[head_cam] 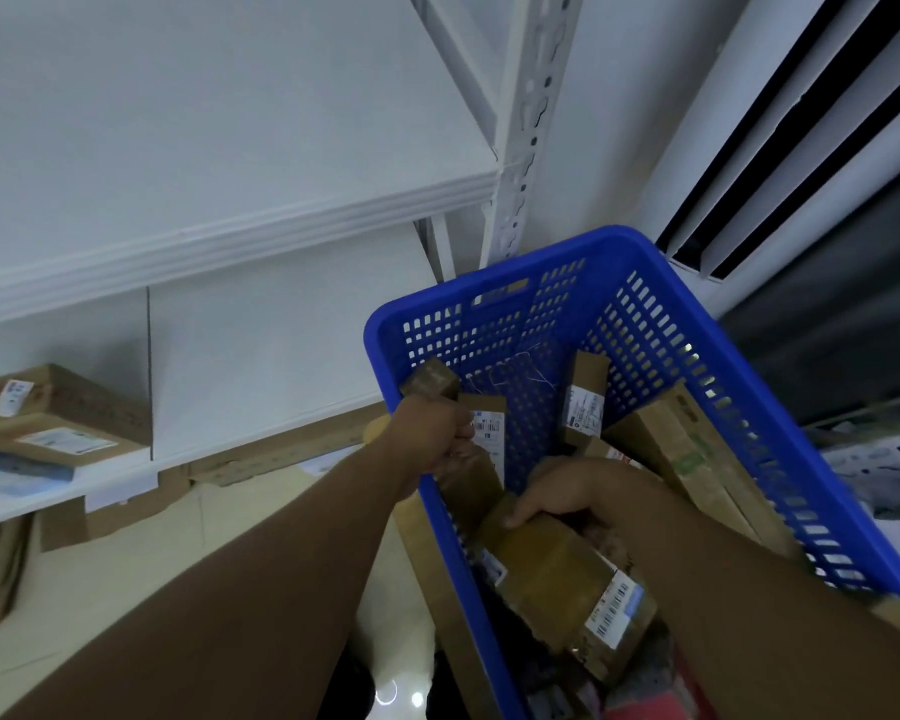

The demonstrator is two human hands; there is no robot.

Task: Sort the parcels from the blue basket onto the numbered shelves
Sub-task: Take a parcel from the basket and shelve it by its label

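My right hand (567, 491) curls round a taped brown parcel (562, 579) low in the blue basket (697, 324), while my left hand (432, 433) grips the basket's left rim. More boxes (585, 397) lean against its walls. To the left, white shelves (281, 220) carry labelled parcels (58, 423).

Looked like a parcel storeroom: white slotted shelving (520, 122), labelled cardboard parcels (58, 418) at a shelf's left edge.
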